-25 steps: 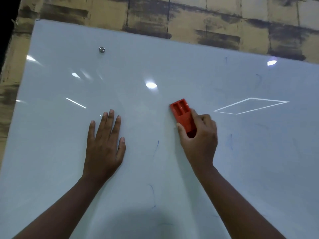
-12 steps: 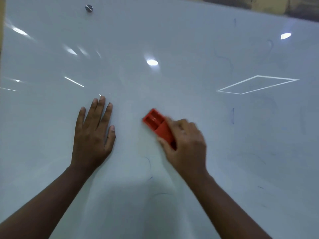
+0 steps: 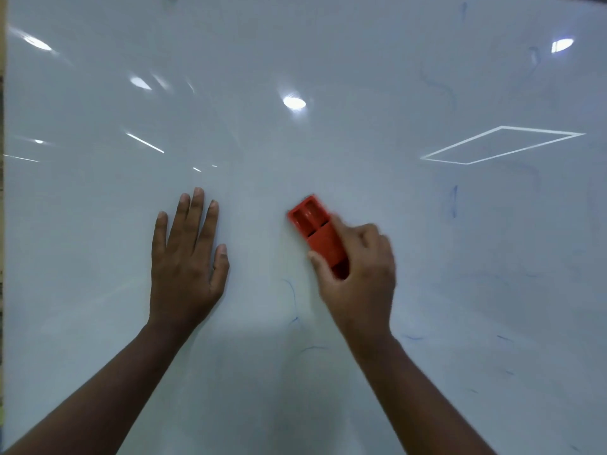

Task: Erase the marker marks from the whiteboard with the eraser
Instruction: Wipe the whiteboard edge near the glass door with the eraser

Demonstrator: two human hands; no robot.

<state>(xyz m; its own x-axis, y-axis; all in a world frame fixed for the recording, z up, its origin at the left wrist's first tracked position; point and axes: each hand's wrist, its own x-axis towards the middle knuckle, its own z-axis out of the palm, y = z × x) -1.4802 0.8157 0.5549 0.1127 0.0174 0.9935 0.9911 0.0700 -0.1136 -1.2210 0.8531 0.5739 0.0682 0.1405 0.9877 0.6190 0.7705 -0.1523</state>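
Eraser (image 3: 317, 236) is the landmark for everything that follows: a red plastic block, longer than wide, with two shallow recessed slots moulded into the exposed far half of its back. Its long axis runs diagonally across the whiteboard (image 3: 328, 54), far end tilted up and to the left, near end buried in the right hand (image 3: 359, 274), which grips it with the thumb along its left edge and the fingers curled over its right side; the hand and block are slightly blurred. Just below and a little left of the eraser, close to the gripping thumb, lies a thin curved blue marker stroke (image 3: 293, 295), with a short faint dash (image 3: 313, 348) further below that. To the right of the eraser, well apart, a vertical blue line (image 3: 454, 201) and several pale smears and squiggles remain, reaching toward the board's upper right corner. The left hand (image 3: 185, 257) lies to the left of the eraser, near but not touching it, flat on the board with straight fingers, holding nothing. Since the right hand already has the eraser, the nearest work looks to be a short pull down-left over the curved stroke. Bright spots and a pale quadrilateral outline (image 3: 502, 145) above right are probably reflected lights, not ink.
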